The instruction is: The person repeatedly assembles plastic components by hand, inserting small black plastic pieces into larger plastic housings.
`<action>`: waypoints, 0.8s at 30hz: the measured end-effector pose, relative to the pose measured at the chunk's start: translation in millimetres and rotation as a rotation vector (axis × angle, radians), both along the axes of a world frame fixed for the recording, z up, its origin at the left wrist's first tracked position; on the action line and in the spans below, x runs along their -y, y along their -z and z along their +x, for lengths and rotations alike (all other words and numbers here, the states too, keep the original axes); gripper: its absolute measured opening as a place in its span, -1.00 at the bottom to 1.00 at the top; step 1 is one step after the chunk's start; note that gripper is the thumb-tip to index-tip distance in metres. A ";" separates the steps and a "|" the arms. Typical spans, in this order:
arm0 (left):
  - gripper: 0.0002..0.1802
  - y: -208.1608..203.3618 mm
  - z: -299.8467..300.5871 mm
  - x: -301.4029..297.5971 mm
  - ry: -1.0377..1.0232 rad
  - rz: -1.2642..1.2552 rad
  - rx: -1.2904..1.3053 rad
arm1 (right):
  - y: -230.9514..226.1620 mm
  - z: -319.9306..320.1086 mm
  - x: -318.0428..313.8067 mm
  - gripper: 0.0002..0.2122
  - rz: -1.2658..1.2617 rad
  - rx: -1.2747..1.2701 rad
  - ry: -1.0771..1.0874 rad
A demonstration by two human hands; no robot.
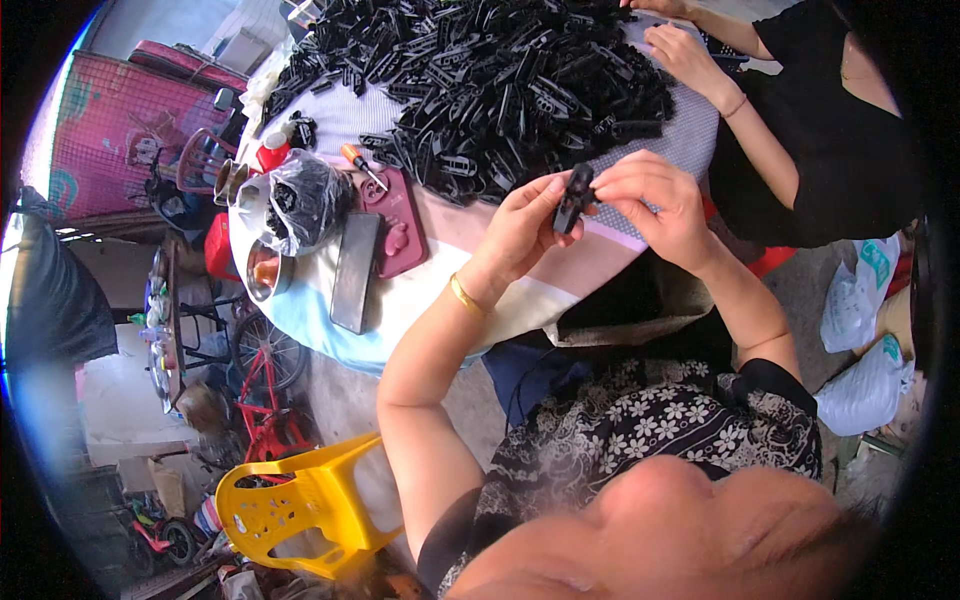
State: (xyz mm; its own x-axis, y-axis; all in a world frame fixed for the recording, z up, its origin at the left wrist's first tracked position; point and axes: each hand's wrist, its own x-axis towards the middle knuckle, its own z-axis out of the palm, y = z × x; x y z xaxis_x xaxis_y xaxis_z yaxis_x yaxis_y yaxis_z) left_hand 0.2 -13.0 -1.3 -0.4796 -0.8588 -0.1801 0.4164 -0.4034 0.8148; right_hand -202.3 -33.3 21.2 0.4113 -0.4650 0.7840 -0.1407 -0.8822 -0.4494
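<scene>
My left hand (522, 228) is closed round a small black plastic part (574, 200), held upright above the near edge of the table. Thumb and fingers of my right hand (655, 205) are pinched together at the part's right side. Whether a smaller piece sits between those right fingertips is too fine to make out. Just beyond my hands lies a big heap of similar black plastic parts (500, 85), some of them long and slotted.
On the round table (340, 335) lie a dark flat box (355, 272), a maroon phone case (402, 235), a screwdriver (362, 166) and a plastic bag (305, 205). Another person's hand (690, 65) rests by the heap. A yellow chair (310, 505) stands at lower left.
</scene>
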 end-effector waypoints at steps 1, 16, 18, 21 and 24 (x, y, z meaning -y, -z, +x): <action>-0.64 0.9 -2.3 -0.5 -0.015 0.009 0.040 | -0.5 0.1 -1.0 -0.89 0.001 -0.002 -0.001; -0.63 -5.6 -0.5 -5.6 0.122 -0.146 0.263 | 7.9 -3.6 -10.3 -0.85 -0.219 -0.230 0.106; -0.58 -4.8 -2.7 -8.9 0.130 -0.250 0.297 | 4.6 -5.1 -13.8 -0.84 -0.147 -0.253 0.090; -0.52 0.4 -7.8 -15.1 0.034 -0.481 0.578 | 11.5 -3.7 -16.5 -0.79 0.116 -0.123 0.146; -0.53 -1.4 -14.1 -20.7 0.012 -0.742 0.865 | 20.5 -15.9 -20.8 -0.73 0.558 -0.187 0.005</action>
State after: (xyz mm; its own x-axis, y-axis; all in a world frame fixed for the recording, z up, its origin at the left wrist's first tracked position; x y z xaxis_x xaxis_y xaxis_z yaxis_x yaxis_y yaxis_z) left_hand -13.9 7.7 0.1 -0.4504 -0.8876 0.0963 -0.4015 0.2977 0.8661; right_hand -218.2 -12.5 0.7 0.5156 -0.7891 0.3340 -0.2663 -0.5180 -0.8129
